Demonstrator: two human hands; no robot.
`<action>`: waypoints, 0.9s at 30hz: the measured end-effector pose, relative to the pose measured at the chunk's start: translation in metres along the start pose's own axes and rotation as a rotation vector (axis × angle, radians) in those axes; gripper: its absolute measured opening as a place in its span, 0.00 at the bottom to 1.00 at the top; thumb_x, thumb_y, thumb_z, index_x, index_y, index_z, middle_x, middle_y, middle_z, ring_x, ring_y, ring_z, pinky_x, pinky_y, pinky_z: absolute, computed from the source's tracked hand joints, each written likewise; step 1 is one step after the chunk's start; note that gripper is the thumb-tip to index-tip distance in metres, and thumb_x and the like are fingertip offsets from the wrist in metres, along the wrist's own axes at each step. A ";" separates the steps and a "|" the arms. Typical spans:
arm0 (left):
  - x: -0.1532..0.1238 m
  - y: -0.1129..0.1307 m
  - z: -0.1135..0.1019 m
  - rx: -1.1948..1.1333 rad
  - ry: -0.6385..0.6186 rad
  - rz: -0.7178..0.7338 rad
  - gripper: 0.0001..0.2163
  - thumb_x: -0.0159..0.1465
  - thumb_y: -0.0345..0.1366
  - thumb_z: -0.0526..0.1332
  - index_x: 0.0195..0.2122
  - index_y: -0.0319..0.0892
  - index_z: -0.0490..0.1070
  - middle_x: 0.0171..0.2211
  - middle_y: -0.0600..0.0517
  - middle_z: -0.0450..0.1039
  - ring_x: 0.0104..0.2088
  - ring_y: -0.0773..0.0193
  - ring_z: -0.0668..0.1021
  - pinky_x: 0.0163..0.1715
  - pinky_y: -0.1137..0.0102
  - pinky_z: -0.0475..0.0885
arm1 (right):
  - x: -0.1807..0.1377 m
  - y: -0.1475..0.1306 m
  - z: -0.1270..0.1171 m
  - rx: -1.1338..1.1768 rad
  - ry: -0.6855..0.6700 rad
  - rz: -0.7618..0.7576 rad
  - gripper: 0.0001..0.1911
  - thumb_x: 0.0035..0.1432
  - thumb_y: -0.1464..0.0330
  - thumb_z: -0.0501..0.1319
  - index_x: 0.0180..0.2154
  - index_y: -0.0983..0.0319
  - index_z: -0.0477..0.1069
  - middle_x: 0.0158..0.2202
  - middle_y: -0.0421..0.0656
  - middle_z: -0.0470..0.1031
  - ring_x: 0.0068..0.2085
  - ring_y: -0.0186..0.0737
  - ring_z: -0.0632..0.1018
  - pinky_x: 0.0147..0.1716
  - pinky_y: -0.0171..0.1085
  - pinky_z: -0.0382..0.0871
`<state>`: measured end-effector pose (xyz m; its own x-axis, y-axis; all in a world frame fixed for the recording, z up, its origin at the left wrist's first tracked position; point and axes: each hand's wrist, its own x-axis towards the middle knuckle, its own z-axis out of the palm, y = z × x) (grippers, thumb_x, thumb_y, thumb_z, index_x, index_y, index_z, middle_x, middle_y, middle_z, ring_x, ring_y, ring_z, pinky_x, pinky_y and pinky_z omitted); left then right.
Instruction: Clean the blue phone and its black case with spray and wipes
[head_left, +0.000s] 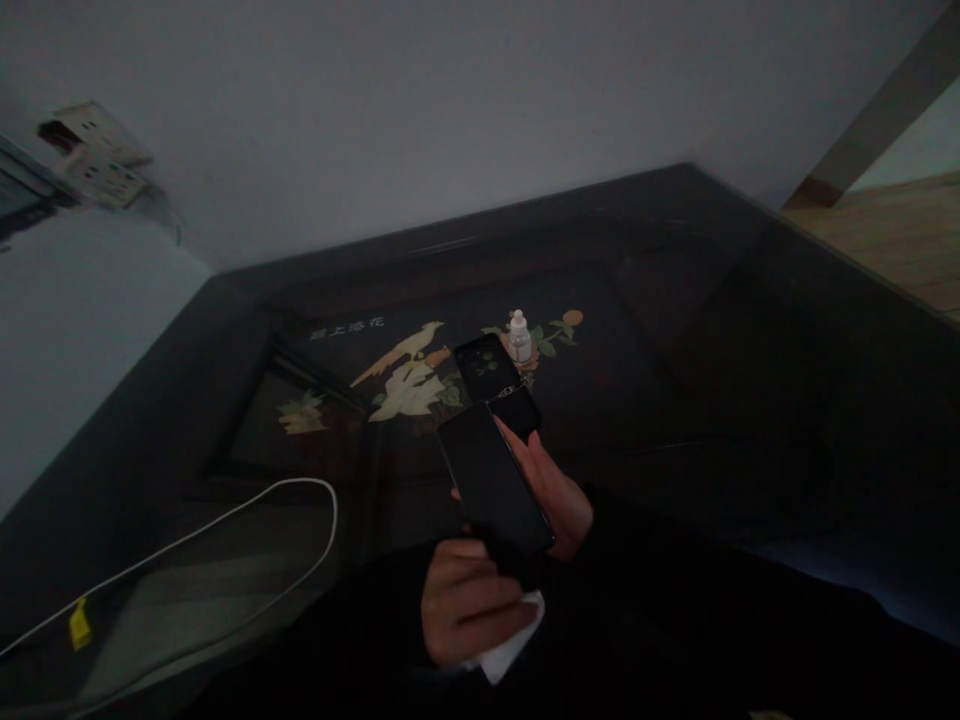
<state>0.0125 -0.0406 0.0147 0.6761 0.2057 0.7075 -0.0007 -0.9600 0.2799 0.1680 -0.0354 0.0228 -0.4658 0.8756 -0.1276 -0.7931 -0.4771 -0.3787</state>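
My right hand [559, 495] supports a smartphone [495, 485] from beneath. The phone lies tilted across the palm with its dark screen up, and fingertips show at its left edge. Just below the phone's lower end, my left hand [472, 605] is closed around a white tissue or cloth [510, 655], whose corner hangs out under the fingers. Whether the tissue touches the phone I cannot tell. Beyond the phone, a black phone case [484, 362] with a small chain lies on the table, partly covered by my right hand and the phone. A small white-capped bottle [519, 340] stands upright beside the case.
The dark glossy table [637, 380] bears a bird-and-flower picture [409, 390]. A white cable [225, 515] with a yellow tag [79, 625] loops over its left side. Behind it rises a pale wall [450, 120] with power sockets [101, 155] at the upper left.
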 end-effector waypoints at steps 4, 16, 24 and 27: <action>0.007 -0.050 -0.013 0.152 -0.053 -0.253 0.08 0.60 0.32 0.55 0.39 0.41 0.71 0.29 0.50 0.70 0.27 0.71 0.72 0.25 0.77 0.67 | 0.001 -0.003 0.003 -0.010 0.035 0.001 0.25 0.61 0.54 0.35 0.58 0.50 0.48 0.51 0.44 0.64 0.39 0.37 0.72 0.42 0.45 0.64; 0.026 -0.022 -0.004 0.097 -0.139 -0.129 0.09 0.62 0.31 0.53 0.38 0.42 0.71 0.27 0.53 0.73 0.24 0.71 0.71 0.25 0.74 0.65 | 0.000 -0.003 0.002 -0.032 0.018 -0.005 0.27 0.59 0.51 0.39 0.58 0.51 0.49 0.49 0.44 0.67 0.35 0.36 0.73 0.37 0.42 0.67; 0.040 -0.075 -0.023 0.188 0.021 -0.417 0.05 0.56 0.30 0.59 0.33 0.38 0.73 0.29 0.50 0.72 0.28 0.72 0.75 0.28 0.79 0.69 | 0.001 -0.003 0.001 -0.042 0.063 0.031 0.24 0.61 0.53 0.36 0.57 0.48 0.47 0.50 0.43 0.65 0.37 0.36 0.73 0.38 0.45 0.67; 0.037 -0.026 -0.006 0.053 -0.068 -0.254 0.10 0.62 0.35 0.51 0.35 0.42 0.72 0.26 0.52 0.72 0.25 0.72 0.73 0.24 0.77 0.66 | 0.001 -0.003 0.001 -0.100 0.091 0.000 0.26 0.60 0.52 0.37 0.58 0.51 0.49 0.50 0.43 0.66 0.38 0.36 0.72 0.40 0.43 0.66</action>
<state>0.0337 -0.0071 0.0374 0.6976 0.4302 0.5730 0.2131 -0.8880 0.4074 0.1693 -0.0331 0.0244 -0.4243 0.8812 -0.2084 -0.7479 -0.4708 -0.4680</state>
